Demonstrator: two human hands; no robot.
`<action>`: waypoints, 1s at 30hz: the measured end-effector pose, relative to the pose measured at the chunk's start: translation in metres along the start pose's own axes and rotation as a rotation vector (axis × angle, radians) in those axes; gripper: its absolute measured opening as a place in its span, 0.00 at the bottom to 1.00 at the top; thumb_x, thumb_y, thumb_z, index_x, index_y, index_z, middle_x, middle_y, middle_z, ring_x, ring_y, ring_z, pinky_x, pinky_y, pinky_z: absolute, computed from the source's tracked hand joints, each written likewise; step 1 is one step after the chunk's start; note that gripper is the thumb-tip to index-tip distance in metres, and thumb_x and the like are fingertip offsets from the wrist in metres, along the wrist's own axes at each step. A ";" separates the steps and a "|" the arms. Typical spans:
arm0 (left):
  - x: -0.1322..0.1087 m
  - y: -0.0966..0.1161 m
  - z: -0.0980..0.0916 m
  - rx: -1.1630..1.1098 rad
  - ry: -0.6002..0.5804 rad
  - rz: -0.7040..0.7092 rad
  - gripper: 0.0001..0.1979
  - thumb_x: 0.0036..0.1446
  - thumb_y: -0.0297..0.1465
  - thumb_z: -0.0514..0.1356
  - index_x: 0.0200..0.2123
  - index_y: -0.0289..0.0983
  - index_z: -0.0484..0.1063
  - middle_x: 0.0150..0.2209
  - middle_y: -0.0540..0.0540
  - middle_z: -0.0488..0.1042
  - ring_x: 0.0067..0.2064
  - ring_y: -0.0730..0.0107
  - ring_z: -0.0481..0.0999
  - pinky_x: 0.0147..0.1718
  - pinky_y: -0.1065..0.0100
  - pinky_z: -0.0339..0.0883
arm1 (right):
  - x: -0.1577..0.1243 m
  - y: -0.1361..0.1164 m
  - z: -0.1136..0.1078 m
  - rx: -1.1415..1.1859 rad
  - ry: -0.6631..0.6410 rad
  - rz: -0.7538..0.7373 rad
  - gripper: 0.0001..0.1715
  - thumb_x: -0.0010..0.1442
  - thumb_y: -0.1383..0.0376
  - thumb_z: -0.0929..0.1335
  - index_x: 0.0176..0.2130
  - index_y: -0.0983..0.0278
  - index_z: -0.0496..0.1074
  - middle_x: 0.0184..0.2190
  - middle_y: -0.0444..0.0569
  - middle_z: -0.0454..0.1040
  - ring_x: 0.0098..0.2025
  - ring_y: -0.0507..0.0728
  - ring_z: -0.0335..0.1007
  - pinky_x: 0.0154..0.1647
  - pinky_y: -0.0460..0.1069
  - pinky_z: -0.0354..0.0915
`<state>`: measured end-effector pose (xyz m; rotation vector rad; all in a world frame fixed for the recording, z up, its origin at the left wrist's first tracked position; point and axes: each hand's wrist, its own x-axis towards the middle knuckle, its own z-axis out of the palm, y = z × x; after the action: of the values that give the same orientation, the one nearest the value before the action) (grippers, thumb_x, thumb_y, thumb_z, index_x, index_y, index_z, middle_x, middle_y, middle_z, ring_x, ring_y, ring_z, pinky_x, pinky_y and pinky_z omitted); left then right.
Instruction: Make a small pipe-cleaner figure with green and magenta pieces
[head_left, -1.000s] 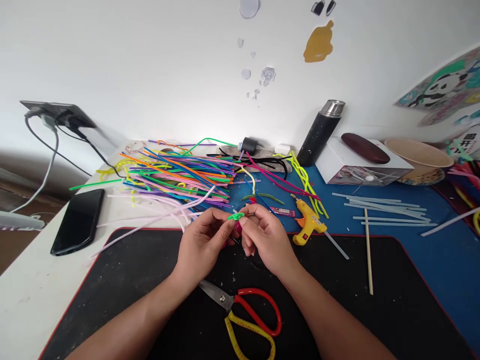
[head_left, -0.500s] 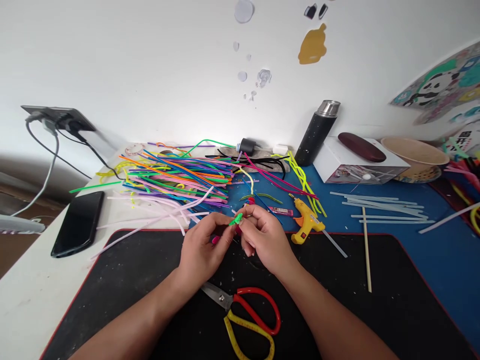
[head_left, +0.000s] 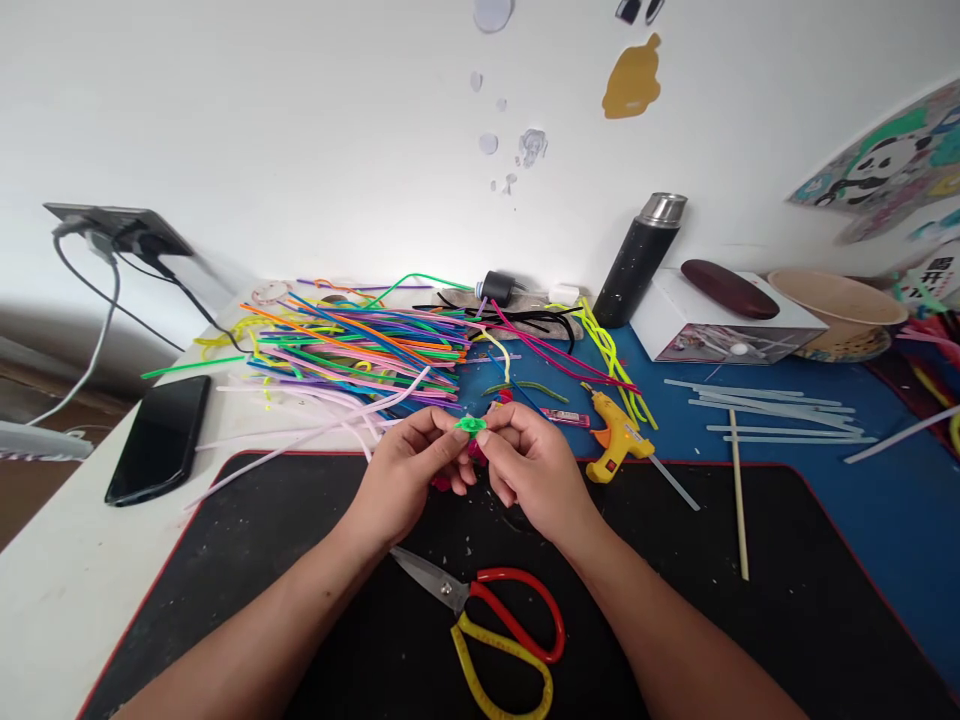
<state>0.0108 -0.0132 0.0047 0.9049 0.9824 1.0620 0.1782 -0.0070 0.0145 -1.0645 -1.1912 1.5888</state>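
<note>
Between the fingertips of both hands is a small bright green pipe-cleaner piece (head_left: pixel 471 426), held above the far edge of the black mat. My left hand (head_left: pixel 409 465) pinches its left end with thumb and forefinger. On its right end, my right hand (head_left: pixel 532 462) has a like pinch, its other fingers curled. Behind and under the hands, dark pink bits show, partly hidden. Scissors (head_left: pixel 450 592) with one red and one yellow handle lie on the mat below the hands. A yellow glue gun (head_left: pixel 619 438) lies to the right of my right hand.
A pile of coloured pipe cleaners (head_left: pixel 360 345) spreads at the back left, near a black phone (head_left: pixel 159 440). Glue sticks (head_left: pixel 780 405) and a wooden stick (head_left: pixel 739 500) lie on the right. Along the wall stand a black flask (head_left: pixel 637 265), a white box (head_left: pixel 720 320) and a bowl (head_left: pixel 840 300).
The green piece has turned from a slant to lying nearly level between the fingers. Both hands have shifted slightly, still pinching it. The camera view has moved a little.
</note>
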 end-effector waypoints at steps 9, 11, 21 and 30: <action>-0.007 0.004 0.006 0.094 0.054 0.132 0.17 0.61 0.44 0.71 0.34 0.38 0.72 0.23 0.51 0.78 0.23 0.71 0.77 0.24 0.72 0.71 | 0.001 0.001 0.003 0.029 -0.011 0.034 0.15 0.63 0.54 0.72 0.40 0.61 0.69 0.18 0.33 0.65 0.15 0.49 0.62 0.17 0.44 0.58; -0.009 0.004 0.009 0.146 0.083 0.176 0.16 0.62 0.44 0.70 0.34 0.39 0.73 0.24 0.51 0.78 0.24 0.70 0.77 0.25 0.71 0.72 | 0.001 0.001 0.003 0.031 -0.004 0.031 0.15 0.63 0.54 0.72 0.39 0.61 0.69 0.18 0.33 0.65 0.15 0.49 0.62 0.17 0.44 0.58; -0.015 -0.001 0.006 0.753 0.205 0.581 0.03 0.62 0.29 0.66 0.34 0.42 0.77 0.31 0.49 0.81 0.31 0.67 0.78 0.34 0.69 0.70 | -0.001 -0.002 0.003 -0.036 0.008 -0.007 0.09 0.62 0.58 0.71 0.38 0.60 0.69 0.14 0.31 0.60 0.13 0.48 0.56 0.17 0.44 0.50; -0.015 0.001 0.007 0.555 0.173 0.400 0.07 0.65 0.35 0.65 0.35 0.40 0.73 0.27 0.50 0.78 0.27 0.69 0.77 0.30 0.69 0.70 | -0.002 -0.003 0.001 -0.071 -0.004 -0.020 0.10 0.63 0.57 0.70 0.37 0.61 0.70 0.14 0.31 0.58 0.13 0.48 0.52 0.16 0.44 0.49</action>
<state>0.0142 -0.0278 0.0105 1.5288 1.3074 1.2382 0.1778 -0.0086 0.0179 -1.0918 -1.2651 1.5446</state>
